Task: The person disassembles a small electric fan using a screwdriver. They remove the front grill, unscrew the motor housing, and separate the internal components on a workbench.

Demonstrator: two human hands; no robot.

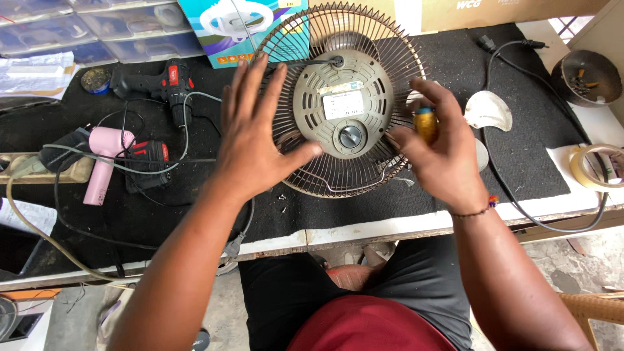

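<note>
A round wire fan guard (383,45) with a grey-brown motor housing (342,101) in its middle lies on the black mat of the workbench. My left hand (255,136) lies flat and spread on the guard's left side, thumb reaching toward the housing. My right hand (442,146) is at the guard's right edge, closed around a screwdriver with a yellow and blue handle (426,123). A few small screws (283,201) lie on the mat just below the guard.
A black and red cordless drill (170,84) and a pink hair dryer (104,162) lie at the left among tangled cables. A metal fan blade (489,110), a black power cord (500,45), a bowl of small parts (590,78) and a tape roll (595,166) are at the right. Plastic drawers and a fan box stand behind.
</note>
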